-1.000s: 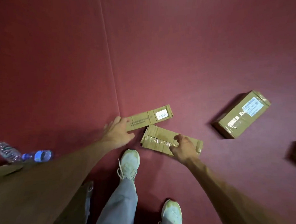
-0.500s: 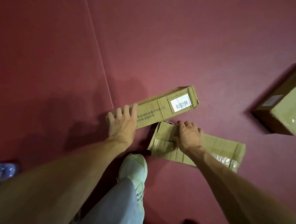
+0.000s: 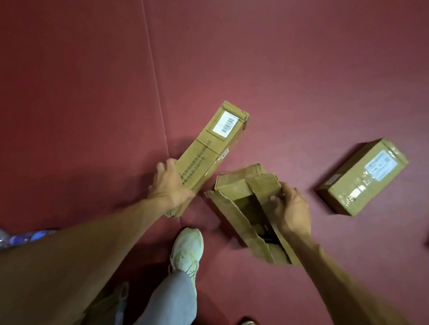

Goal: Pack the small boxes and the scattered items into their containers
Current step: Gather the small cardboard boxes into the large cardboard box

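A long box [image 3: 209,149] is being gripped at its near end by the left hand [image 3: 171,188], its length pointing away, while an open box [image 3: 245,208] is being pinched by the right hand [image 3: 291,211].

head view looks steeply down; hands close below

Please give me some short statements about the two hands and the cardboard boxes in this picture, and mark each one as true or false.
1. The left hand grips the long closed cardboard box with a barcode label. True.
2. The right hand holds an open cardboard box with loose flaps. True.
3. The taped cardboard box with a white label is stacked on the open one. False: it lies apart on the red floor.
4. Both hands are empty. False: each holds a box.
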Demonstrator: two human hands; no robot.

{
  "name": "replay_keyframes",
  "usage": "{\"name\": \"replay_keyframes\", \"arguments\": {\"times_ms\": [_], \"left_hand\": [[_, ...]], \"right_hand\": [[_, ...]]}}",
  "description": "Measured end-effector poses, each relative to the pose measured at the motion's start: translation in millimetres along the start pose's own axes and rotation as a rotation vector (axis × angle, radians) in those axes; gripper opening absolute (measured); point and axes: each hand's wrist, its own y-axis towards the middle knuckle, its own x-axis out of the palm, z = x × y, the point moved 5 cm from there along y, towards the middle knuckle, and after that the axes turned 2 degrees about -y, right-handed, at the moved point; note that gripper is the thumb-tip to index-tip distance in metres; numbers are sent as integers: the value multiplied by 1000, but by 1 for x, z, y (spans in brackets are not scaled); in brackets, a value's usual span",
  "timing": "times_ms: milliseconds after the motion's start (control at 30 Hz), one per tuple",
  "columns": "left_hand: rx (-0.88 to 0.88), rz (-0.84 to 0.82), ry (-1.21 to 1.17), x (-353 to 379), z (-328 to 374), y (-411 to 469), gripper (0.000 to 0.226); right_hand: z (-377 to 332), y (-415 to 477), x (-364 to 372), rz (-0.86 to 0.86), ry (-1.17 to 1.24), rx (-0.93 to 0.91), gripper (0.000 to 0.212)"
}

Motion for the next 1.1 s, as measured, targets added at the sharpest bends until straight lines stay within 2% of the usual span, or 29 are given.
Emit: {"name": "replay_keyframes", "arguments": {"times_ms": [100,200,333,533,633,667,767,800,900,1100], "left_hand": [[-29,59,-179,-38,14,-52,84],[-79,134,-319,-75,14,-117,79],[-166,196,-445,-116,-11,-207,79],[-297,265,-525,-170,-84,-326,84],[-346,258,-537,-183,-156,-365,100],[-365,263,-516,-189,-175,-380,98],[-402,290,-506,-207,-231,-422,70],[-419,292,-487,-209,-256,-431,69],[-469,283,-387,-211,-332,-456,78],[-510,225,-369,-201,-473,-478,84]], "right_hand": [[-25,-19,-44,62,155,-88,21],[-50,-52,-87,86,248,-95,19],[-84,-112,-128,-1,418,-72,22],[-118,-212,-133,-127,555,29,22],[-144,-261,-108,-205,586,24,26],[-153,-277,-96,-233,577,22,27],[-175,-321,-47,-280,494,30,27],[-183,-335,-30,-297,470,26,27],[-207,-381,20,-333,407,-10,27],[-232,-459,118,-360,305,-13,23]]}}
